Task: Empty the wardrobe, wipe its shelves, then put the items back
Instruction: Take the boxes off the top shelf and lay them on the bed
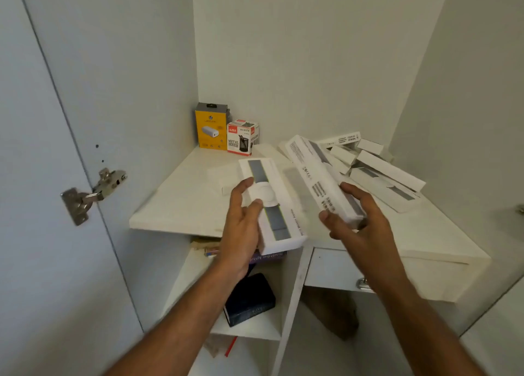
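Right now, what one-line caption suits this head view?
Left hand and right hand each hold a long white box above a wardrobe shelf.

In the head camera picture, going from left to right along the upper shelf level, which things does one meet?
Door hinge → yellow box → red and white box → left hand gripping a long white box → right hand gripping another white box → pile of white boxes.
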Available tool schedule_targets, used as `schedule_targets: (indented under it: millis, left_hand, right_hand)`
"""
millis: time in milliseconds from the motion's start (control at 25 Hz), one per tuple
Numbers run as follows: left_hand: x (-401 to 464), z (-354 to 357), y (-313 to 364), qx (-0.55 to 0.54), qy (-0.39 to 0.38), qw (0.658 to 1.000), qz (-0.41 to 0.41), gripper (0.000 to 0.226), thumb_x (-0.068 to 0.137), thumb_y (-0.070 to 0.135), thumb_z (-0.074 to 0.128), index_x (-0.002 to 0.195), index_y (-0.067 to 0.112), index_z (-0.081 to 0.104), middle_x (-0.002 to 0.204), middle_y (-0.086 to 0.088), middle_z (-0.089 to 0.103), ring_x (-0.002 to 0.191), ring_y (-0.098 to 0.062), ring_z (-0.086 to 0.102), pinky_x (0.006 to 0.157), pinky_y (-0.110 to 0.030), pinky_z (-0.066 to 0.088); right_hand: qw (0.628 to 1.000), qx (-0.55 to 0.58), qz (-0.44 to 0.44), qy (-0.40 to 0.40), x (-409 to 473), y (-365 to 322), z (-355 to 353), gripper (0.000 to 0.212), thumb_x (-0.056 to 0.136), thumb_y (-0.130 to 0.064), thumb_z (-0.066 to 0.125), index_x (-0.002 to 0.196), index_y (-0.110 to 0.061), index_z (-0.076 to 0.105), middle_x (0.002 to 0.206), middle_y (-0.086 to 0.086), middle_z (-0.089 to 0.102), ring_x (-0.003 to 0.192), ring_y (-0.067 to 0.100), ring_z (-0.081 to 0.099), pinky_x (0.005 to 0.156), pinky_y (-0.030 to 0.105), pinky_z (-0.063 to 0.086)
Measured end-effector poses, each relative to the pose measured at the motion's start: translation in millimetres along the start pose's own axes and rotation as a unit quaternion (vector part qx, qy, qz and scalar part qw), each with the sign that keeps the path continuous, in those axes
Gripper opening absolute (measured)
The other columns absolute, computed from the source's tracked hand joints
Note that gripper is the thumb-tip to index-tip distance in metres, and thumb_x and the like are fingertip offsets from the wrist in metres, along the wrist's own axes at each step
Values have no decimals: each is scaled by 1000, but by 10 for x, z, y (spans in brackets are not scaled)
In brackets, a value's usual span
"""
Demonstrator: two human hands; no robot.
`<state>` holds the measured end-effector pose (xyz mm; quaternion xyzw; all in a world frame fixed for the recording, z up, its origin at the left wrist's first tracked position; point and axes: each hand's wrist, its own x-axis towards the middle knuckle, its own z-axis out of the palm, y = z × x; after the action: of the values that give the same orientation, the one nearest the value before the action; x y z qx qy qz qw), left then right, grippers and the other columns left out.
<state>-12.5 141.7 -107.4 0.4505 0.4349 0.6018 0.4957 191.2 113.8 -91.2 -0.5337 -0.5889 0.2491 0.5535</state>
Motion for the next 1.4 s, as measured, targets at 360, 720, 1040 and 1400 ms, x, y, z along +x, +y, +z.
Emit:
schedule_targets:
  millis: [360, 720, 1040, 1400]
  left_hand:
    - [-1296, -410, -11, 3, 117, 990, 78, 71, 84, 2, 77, 137, 36, 43, 122, -13, 68, 112, -27, 67, 91, -35, 59]
    - [-4064, -981, -457, 14, 486, 872, 63, 101, 77, 18, 83, 152, 44, 20, 119, -11, 72, 109, -24, 70, 92, -41, 58]
    - [-6690, -795, -1009, -132, 785, 605, -10, 53, 76, 24, 86, 121, 26, 57, 116, -2, 72, 99, -19, 72, 84, -42, 61]
    - [-9181, -356, -1995, -243, 943, 227, -30, 56, 84, 22, 80, 129, 17, 48, 119, -7, 65, 100, -26, 68, 83, -42, 60]
  right_hand:
    - [970, 163, -60, -168, -1079, -220, 345, 47, 86, -33, 74, 131, -27, 62, 133, -9, 57, 121, 3, 58, 83, 16, 55]
    - [803, 274, 99, -520, -2839, -328, 796, 46, 84, -16, 68, 129, -22, 59, 121, -2, 70, 108, 21, 70, 84, 38, 61]
    - [521, 98, 330, -781, -4904, -524, 934, 33, 92, -31, 64, 120, -13, 66, 112, 11, 74, 98, 23, 69, 76, 35, 63]
    - [324, -87, 139, -932, -7545, -602, 772, 35, 91, -21, 71, 123, -13, 60, 115, 13, 71, 102, 27, 69, 71, 33, 56]
